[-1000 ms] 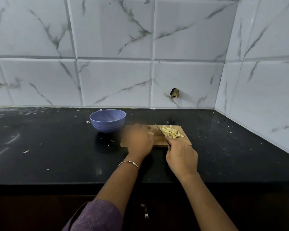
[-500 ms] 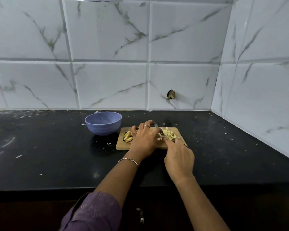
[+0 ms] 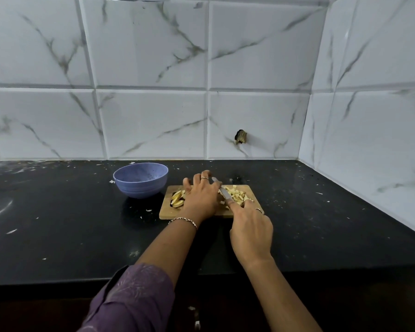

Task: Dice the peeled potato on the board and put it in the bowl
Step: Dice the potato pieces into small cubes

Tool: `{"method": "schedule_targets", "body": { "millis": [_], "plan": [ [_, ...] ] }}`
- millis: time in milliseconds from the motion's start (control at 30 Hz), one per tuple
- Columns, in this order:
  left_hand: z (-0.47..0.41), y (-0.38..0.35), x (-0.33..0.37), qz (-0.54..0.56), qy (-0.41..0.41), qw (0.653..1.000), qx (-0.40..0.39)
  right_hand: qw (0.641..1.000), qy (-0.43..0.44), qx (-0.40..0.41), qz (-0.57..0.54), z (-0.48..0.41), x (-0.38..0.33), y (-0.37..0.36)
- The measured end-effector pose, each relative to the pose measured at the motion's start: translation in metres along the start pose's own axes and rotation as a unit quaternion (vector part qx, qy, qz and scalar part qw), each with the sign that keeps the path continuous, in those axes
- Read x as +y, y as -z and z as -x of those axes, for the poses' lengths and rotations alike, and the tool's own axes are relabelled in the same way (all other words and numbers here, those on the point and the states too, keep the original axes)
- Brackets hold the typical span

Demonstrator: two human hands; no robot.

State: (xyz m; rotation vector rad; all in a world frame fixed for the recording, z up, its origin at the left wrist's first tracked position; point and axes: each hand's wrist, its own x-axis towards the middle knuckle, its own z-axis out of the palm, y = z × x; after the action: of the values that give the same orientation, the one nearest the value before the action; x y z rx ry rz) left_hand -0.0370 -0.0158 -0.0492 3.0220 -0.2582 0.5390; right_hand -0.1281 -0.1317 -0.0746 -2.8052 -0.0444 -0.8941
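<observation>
Your knife (image 3: 222, 190) runs diagonally over the cutting board (image 3: 168, 213), tip pointing away and left. Your right hand (image 3: 250, 232) grips its handle. Your left hand (image 3: 201, 200) lies mid-board, fingers spread; can't tell if it's gripping anything. Diced potato (image 3: 236, 196) sits on the board's right side, potato slices (image 3: 177, 198) on its left.

- The left hand (image 3: 201, 200) lies palm down with its fingers spread forward, a bracelet (image 3: 183, 220) at the wrist and a purple sleeve (image 3: 134, 298) near the elbow.
- The right hand (image 3: 250, 232) is curled round a knife (image 3: 220, 189), forefinger along the blade's back.
- The forearms angle inward, hands just beside each other.
</observation>
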Motion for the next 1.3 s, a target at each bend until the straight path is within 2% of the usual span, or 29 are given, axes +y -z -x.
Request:
{"method": "schedule_targets", "body": {
  "millis": [133,200,400,500,667,967,1300],
  "plan": [
    [-0.005,0.004,0.004,0.023,-0.033,0.998,-0.043,1.000,-0.001,-0.007,-0.005,-0.001,0.000,0.002],
    [-0.006,0.007,0.004,0.055,-0.024,0.997,-0.042,1.000,-0.003,-0.008,-0.009,-0.001,0.000,0.003],
    [-0.001,0.018,-0.024,0.098,0.099,0.990,0.027,0.997,-0.039,-0.012,-0.058,0.000,-0.001,0.002],
    [0.006,0.021,-0.040,0.103,0.120,0.987,0.014,0.994,-0.054,-0.008,-0.094,0.001,-0.002,0.004],
    [0.012,0.020,-0.043,0.078,0.094,0.992,-0.019,0.993,-0.046,-0.011,-0.112,0.005,-0.004,0.009],
    [0.006,0.015,-0.033,0.022,0.044,0.996,-0.077,0.995,-0.056,-0.007,-0.076,0.001,-0.001,-0.002],
    [-0.003,0.010,-0.039,0.032,0.015,0.995,-0.098,0.996,-0.051,-0.002,-0.076,-0.007,0.003,-0.008]
  ]
}}
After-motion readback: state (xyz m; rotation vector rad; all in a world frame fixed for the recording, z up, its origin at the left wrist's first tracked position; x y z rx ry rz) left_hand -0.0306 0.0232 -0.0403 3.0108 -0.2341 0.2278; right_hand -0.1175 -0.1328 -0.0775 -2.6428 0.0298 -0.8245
